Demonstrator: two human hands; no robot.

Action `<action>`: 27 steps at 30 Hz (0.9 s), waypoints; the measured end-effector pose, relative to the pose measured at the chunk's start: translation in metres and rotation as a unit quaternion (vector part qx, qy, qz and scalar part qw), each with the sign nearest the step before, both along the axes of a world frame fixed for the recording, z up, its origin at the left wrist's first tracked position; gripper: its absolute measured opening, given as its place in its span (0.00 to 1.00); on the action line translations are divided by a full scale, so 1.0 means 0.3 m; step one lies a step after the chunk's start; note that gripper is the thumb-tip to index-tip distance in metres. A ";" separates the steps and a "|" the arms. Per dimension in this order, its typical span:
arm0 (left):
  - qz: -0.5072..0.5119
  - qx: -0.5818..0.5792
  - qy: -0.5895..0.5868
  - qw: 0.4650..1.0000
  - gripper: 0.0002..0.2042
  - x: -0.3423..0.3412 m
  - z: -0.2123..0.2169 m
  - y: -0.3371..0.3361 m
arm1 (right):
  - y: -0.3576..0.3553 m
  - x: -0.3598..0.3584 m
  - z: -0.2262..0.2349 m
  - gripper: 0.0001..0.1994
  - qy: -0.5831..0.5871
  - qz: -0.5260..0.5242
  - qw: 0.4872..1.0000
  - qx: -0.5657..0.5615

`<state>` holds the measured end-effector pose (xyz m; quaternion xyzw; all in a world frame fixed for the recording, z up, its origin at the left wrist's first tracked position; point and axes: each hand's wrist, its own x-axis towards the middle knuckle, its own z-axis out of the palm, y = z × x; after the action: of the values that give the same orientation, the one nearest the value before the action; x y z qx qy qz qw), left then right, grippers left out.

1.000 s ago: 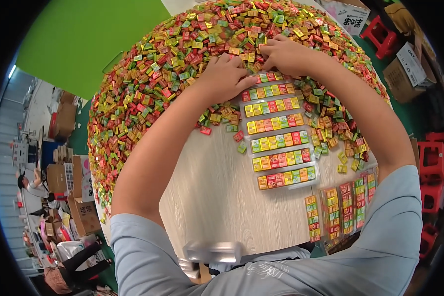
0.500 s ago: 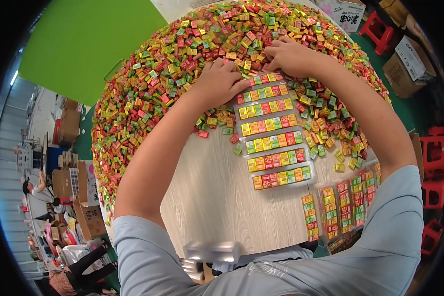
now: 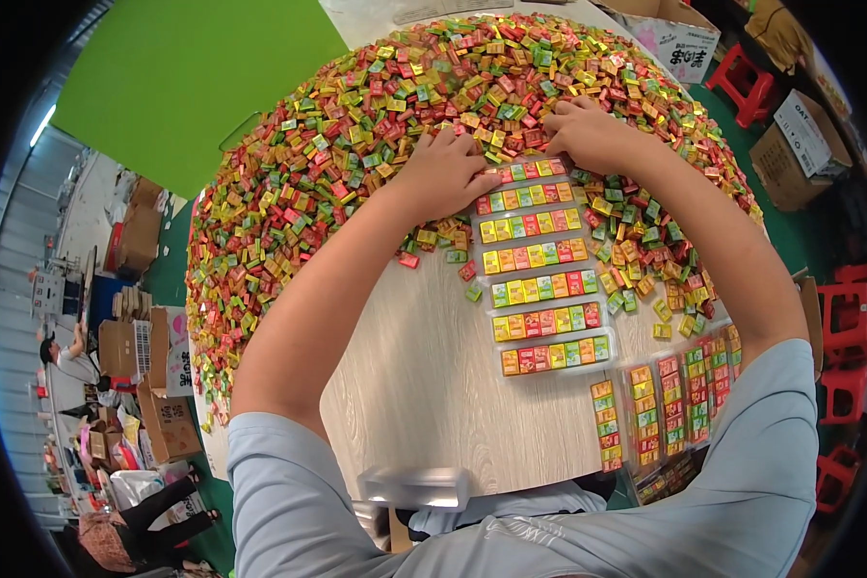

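Two hands, left hand (image 3: 443, 173) and right hand (image 3: 588, 135), fingers curled into candy pile (image 3: 356, 144), grasp unclear

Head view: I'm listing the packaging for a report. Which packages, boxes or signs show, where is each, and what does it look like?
Loose small packets: heaped across the table's far side under both hands; red, green, yellow, orange.
Filled clear strips: rows at centre, multicoloured packets inside.
More filled strips: near right edge, set lengthwise.
Brown cardboard box: floor, far right.
White printed carton: behind the table, top right.
Cardboard boxes: floor, left.
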<state>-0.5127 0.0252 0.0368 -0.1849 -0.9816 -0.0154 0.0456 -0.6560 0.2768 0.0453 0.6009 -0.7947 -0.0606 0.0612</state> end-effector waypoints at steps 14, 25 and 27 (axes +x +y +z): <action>-0.014 0.011 0.016 1.000 0.17 0.010 0.009 0.041 | -0.002 0.027 -0.028 0.06 0.019 0.007 0.999 -0.033; -0.012 0.022 -0.012 1.000 0.17 0.016 0.043 0.066 | 0.699 -0.335 0.136 0.20 0.121 -0.148 0.939 -0.285; 0.002 0.022 -0.013 1.000 0.17 0.016 0.038 0.047 | 0.919 -0.365 0.063 0.29 -0.063 -0.343 0.897 -0.272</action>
<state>-0.5080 0.0393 0.0482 -0.1813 -0.9819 -0.0395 0.0370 -0.7654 0.5524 0.0641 0.2531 -0.9394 0.1780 0.1476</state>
